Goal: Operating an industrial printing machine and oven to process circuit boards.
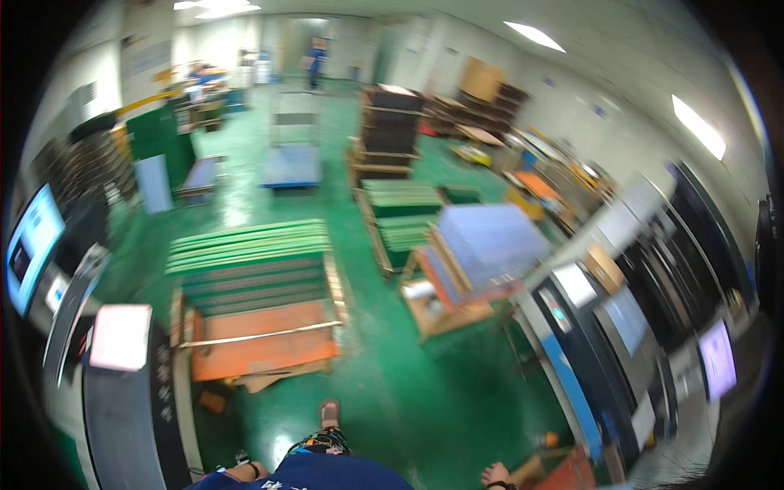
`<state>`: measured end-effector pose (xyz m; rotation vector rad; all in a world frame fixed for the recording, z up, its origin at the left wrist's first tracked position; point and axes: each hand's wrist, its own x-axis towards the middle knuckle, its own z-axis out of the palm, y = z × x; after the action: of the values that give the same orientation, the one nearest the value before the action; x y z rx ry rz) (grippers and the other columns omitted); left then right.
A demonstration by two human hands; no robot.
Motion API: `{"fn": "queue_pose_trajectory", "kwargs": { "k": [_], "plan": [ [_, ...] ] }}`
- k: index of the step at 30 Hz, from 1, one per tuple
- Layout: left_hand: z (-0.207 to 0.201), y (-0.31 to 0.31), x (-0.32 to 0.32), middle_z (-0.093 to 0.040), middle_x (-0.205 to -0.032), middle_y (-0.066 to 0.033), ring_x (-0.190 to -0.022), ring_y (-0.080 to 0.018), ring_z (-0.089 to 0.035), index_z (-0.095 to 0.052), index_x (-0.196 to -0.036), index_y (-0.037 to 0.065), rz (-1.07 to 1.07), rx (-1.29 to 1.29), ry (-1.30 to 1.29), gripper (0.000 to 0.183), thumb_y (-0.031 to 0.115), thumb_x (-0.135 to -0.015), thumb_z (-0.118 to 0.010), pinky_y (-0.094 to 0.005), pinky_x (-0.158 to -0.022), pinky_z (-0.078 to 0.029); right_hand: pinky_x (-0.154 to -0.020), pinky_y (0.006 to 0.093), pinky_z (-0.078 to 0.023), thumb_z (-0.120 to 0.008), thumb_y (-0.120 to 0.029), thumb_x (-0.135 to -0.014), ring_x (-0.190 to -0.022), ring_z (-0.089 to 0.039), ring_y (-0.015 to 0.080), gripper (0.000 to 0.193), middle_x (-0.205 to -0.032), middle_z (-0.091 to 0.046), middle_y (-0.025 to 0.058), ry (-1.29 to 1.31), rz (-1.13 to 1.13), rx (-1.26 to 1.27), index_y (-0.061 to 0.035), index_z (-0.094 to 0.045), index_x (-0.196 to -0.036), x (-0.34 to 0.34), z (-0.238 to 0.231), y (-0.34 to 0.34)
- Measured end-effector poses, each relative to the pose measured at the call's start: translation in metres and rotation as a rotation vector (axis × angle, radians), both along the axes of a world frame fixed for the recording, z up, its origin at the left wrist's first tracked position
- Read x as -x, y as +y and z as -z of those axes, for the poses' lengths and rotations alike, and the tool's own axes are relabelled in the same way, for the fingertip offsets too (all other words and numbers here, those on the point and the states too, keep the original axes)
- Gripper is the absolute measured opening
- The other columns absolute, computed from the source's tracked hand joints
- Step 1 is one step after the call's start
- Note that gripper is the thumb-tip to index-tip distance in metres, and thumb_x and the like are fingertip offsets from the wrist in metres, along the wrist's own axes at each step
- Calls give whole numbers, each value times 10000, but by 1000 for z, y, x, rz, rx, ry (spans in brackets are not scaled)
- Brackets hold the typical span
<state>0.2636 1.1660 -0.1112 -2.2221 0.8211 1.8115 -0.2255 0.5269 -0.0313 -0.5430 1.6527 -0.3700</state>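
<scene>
My right hand [495, 473] hangs low at the bottom edge, right of my body, with its fingers apart and nothing in it. A dark band circles that wrist. My left hand [243, 469] shows only in part beside my dark blue shirt, with a band at the wrist; its fingers are too blurred to make out. Nearest to the left hand stands a rack [336, 298] with green panels [245, 241] across its top and an orange board [261, 339] at its base. Close to my right hand is a reddish-orange board [569, 472].
A cart bears a stack of blue sheets [494, 237] ahead right. Machines stand at the right [588, 343] and left [131, 416]. Farther off are a tall dark stack [390, 122], racked green panels [400, 196], a blue platform trolley [291, 166] and a person in blue [315, 61].
</scene>
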Motion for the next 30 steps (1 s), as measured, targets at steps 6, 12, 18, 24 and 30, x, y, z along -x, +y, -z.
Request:
{"fn": "queue_pose_trajectory", "kwargs": {
  "k": [6, 12, 18, 24, 30],
  "plan": [
    [-4, -155, -103, -649, -916, -65, -785, -209, -623, -579, -1080, 134, 500, 0, -74, 339, 261, -787, -464, -358, -677, -487, -613, 427, -492, -429, -393, -843, -794, -585, 274, 393, -1042, -551, 100, 273, -386, -47, -75, -522, -1052, -20, 12, 115],
    [3, -452, -181, -654, -823, -68, -737, -221, -617, -621, -960, 118, 339, 246, -26, 295, 299, -762, -497, -339, -675, -479, -609, 378, -497, -485, -323, -800, -781, -606, 226, 368, -960, -565, 81, 297, -142, -111, -48, -537, -1039, -52, -48, 129],
    [-73, -737, -119, -633, -694, -118, -678, -197, -615, -643, -789, 31, 42, 656, -108, 268, 276, -734, -548, -320, -624, -480, -516, 329, -462, -476, -302, -776, -622, -593, 208, 302, -704, -593, 80, 461, 54, 151, -33, -591, -853, -45, -58, 121],
    [-129, -842, -13, -639, -828, -97, -715, -160, -609, -612, -946, 8, 59, 659, 296, 264, 222, -803, -555, -276, -624, -492, -483, 303, -474, -477, -289, -807, -633, -597, 172, 282, -772, -601, 71, 313, 317, -82, -37, -578, -883, -58, -57, 130],
    [-98, -843, 53, -654, -876, -70, -719, -177, -617, -635, -968, 82, 782, 379, 178, 341, 356, -798, -523, -333, -748, -471, -507, 331, -446, -441, -295, -817, -658, -572, 185, 226, -716, -568, 50, 357, -64, -199, -101, -554, -790, -19, 49, 160]
  ]
}}
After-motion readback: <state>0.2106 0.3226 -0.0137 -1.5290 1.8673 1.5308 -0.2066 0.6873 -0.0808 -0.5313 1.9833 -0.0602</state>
